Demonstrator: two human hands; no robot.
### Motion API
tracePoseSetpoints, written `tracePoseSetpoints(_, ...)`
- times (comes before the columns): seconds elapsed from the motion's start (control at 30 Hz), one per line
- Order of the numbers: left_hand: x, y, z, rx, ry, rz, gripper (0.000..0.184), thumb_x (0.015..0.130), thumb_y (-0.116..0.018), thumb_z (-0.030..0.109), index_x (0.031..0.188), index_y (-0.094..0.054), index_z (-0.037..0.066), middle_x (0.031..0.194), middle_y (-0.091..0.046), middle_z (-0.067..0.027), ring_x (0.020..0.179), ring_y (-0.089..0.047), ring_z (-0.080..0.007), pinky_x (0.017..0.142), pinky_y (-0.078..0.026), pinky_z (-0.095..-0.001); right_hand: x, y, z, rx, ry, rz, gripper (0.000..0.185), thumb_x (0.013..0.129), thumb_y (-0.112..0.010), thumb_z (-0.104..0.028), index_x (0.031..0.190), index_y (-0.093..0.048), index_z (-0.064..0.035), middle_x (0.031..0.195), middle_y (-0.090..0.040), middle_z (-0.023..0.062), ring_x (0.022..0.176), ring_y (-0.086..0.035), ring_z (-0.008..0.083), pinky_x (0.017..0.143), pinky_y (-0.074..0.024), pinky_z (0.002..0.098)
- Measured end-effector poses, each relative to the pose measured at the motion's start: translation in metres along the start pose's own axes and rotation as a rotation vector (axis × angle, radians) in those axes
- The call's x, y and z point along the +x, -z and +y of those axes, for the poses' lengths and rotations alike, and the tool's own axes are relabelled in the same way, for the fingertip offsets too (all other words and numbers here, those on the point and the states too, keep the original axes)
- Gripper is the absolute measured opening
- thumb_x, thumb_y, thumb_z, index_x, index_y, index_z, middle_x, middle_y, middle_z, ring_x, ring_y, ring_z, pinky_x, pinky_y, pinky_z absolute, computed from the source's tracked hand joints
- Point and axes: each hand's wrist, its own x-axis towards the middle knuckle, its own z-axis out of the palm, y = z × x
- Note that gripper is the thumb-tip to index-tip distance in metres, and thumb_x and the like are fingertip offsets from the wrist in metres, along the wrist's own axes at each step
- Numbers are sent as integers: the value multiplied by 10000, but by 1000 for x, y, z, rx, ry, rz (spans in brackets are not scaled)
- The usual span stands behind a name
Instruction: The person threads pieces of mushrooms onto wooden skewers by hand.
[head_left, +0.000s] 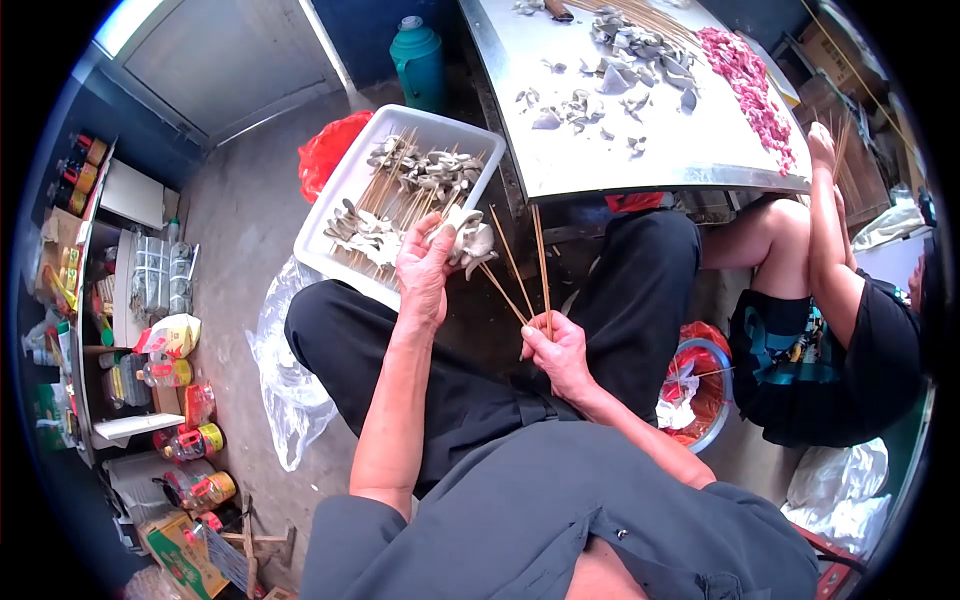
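Observation:
My left hand point(423, 268) is closed on a cluster of grey-white mushroom pieces point(468, 240), at the near right edge of a white plastic tray point(318, 222). Skewers with mushroom pieces point(430, 172) lie in rows in that tray. Several thin wooden skewers point(541, 262) are pinched in my right hand point(556, 350), fanned upward in front of my lap. One of them reaches up to the mushrooms at my left hand; whether its tip is inside them is hidden.
A metal-topped table point(560, 170) at the top bears loose mushrooms, skewers and red meat pieces point(748, 95). A co-worker point(850, 290) sits at the right. A lined bin point(722, 385) stands by my right leg, a teal flask point(416, 65) behind the tray, shelves point(95, 380) at left.

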Motion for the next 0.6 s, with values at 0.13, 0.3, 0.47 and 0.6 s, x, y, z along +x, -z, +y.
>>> tracePoseSetpoints(0.13, 7, 15, -7, 23, 36, 10, 260, 933, -607, 239, 1110, -595, 48, 872, -647, -19, 723, -626, -107, 612, -528, -256, 1, 1, 0, -17, -4, -16, 93, 896, -616, -102, 845, -571, -40, 620, -571, -15, 488, -407, 12, 449, -312, 180)
tracePoseSetpoints(0.3, 6, 11, 3, -19, 47, 24, 216, 890, -659, 170, 1061, -621, 42, 877, -653, -17, 706, -611, -82, 620, -517, -236, 3, 2, 3, -17, -22, -40, 91, 894, -619, -98, 842, -571, -41, 614, -562, -20, 490, -403, 11, 449, -307, 180)
tracePoseSetpoints(0.47, 7, 15, 9, -3, 54, 7, 206, 866, -663, 100, 1054, -626, 23, 869, -659, -26, 668, -596, -74, 595, -494, -219, 1, 3, 2, -41, -20, -47, 89, 891, -622, -97, 842, -571, -43, 612, -559, -23, 493, -403, 10, 450, -304, 180)
tracePoseSetpoints(0.6, 10, 24, 9, 116, 33, -51, 175, 854, -666, 80, 1011, -640, 8, 822, -660, -16, 626, -555, -49, 550, -428, -185, -2, 4, 3, -65, -24, -52, 93, 887, -627, -98, 835, -573, -43, 609, -561, -27, 497, -408, 10, 453, -308, 182)
